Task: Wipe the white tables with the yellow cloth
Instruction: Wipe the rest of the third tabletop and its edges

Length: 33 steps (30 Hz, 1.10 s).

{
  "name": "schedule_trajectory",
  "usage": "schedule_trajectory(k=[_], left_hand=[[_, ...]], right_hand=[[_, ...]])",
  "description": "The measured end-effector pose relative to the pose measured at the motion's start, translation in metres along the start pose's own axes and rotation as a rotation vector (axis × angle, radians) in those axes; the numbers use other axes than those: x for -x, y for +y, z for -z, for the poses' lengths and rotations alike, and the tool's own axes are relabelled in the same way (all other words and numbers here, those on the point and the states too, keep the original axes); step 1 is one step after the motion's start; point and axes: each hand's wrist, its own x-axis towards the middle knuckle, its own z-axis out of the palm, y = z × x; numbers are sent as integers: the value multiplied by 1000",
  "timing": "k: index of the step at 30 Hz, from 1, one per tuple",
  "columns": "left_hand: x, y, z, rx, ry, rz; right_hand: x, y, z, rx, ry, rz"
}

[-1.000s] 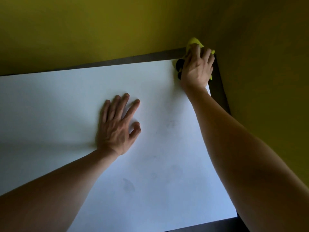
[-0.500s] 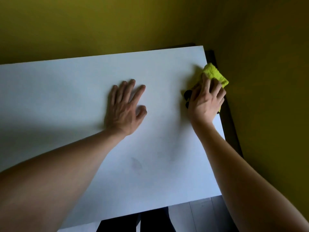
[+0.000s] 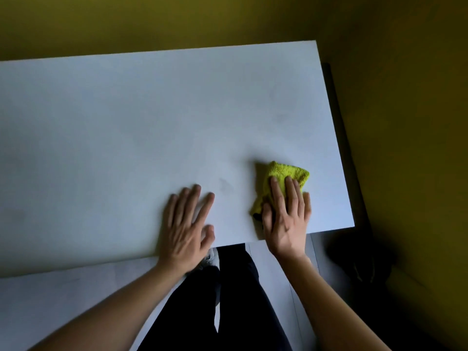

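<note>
1. Head view, right side: your right hand (image 3: 286,219) is lying flat on the yellow cloth (image 3: 283,181), fingers straight and close together, pressing it down onto the white table (image 3: 152,117) rather than curling round it. The cloth is bunched, poking out beyond your fingertips and past your thumb on the left, and it is sitting near the table's front edge, toward the right corner.
2. Head view, left side: your left hand (image 3: 187,229) is resting palm down on the bare tabletop, fingers straight and slightly spread, holding nothing. It is lying just beside the right hand, apart from the cloth, with the heel of the palm reaching over the front edge.
3. Head view, table surface: a faint grey smudge (image 3: 224,184) is showing between your two hands (other dull marks farther back are too faint to make out).
4. Head view, surroundings: the yellow wall (image 3: 405,122) is running behind and to the right of the table, and your dark trousers (image 3: 228,300) are showing below the front edge over a pale floor (image 3: 63,300).
</note>
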Motion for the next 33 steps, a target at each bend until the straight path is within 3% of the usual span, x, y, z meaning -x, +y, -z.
schedule_trajectory(k=[6,23,30,33], left_hand=[[6,2,-13,-60,8,27],[-4,2,-18,-54,78,23],[-14,6,-11,-22,95,22],[-23,20,-5,52,144,97]], right_hand=[[11,14,-9,21,91,79],[-8,20,-9,-4,139,138],[-20,17,4,-21,48,114],[-34,14,23,-150,30,42]])
